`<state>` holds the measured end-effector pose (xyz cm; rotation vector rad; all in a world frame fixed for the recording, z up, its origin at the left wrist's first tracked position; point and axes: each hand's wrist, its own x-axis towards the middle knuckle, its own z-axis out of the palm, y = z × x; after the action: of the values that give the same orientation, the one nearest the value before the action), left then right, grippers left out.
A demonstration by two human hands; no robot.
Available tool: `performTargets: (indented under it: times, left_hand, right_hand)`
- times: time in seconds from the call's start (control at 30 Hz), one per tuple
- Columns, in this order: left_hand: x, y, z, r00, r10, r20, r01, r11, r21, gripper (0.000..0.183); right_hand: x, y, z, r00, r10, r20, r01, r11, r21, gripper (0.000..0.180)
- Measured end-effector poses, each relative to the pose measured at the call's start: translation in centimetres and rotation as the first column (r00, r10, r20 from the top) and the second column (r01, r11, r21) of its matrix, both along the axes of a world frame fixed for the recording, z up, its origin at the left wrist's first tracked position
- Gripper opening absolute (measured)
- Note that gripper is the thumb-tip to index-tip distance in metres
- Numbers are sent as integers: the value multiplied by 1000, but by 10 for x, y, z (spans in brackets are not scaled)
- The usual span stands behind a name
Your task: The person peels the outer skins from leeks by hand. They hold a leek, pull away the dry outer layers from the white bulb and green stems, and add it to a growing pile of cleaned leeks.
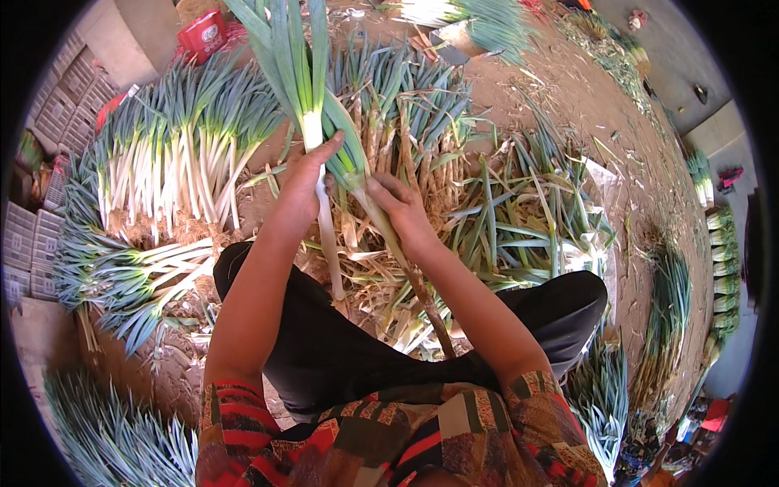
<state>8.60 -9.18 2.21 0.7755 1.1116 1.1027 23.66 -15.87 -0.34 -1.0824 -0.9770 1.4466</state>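
My left hand is closed around a clean white-stemmed Welsh onion, its green leaves pointing away from me and its root end hanging over my lap. In my right hand is a second Welsh onion, gripped just below where its leaves fan out. The lower part of that stalk is still brown and dirty, reaching down between my knees. The two stalks are side by side, and the left fingertips come close to the second one's leaves. Beyond my hands lies a row of unpeeled brown-stemmed onions.
White-stemmed onions are piled at the left, with more bundles below them. Stripped leaves heap up at the right. A red bag stands at the far left, near stacked crates. A broad metal blade lies at the back.
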Motion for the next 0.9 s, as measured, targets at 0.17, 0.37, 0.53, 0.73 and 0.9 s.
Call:
performTargets:
  times: [0.17, 0.37, 0.53, 0.73, 0.9]
  left_hand:
    - [4, 2, -2, 1000, 5, 4, -6, 999, 43, 23]
    - [13, -7, 1, 1000, 23, 15, -24, 997, 79, 23]
    - [15, -11, 3, 997, 82, 4, -82, 993, 83, 25]
    - [4, -8, 10, 988, 123, 93, -135, 981, 138, 23]
    - [3, -1, 0, 977, 187, 102, -202, 966, 160, 24]
  right_hand:
    - [-5, 20, -7, 974, -143, -173, 133, 989, -66, 19]
    - [5, 15, -10, 975, -199, -99, 185, 974, -130, 18]
    - [23, 16, -43, 927, -234, 295, 245, 970, 0, 21]
    - [146, -36, -128, 271, 278, 922, 116, 941, -318, 32]
    - [128, -30, -93, 466, 78, 882, 74, 989, -126, 26]
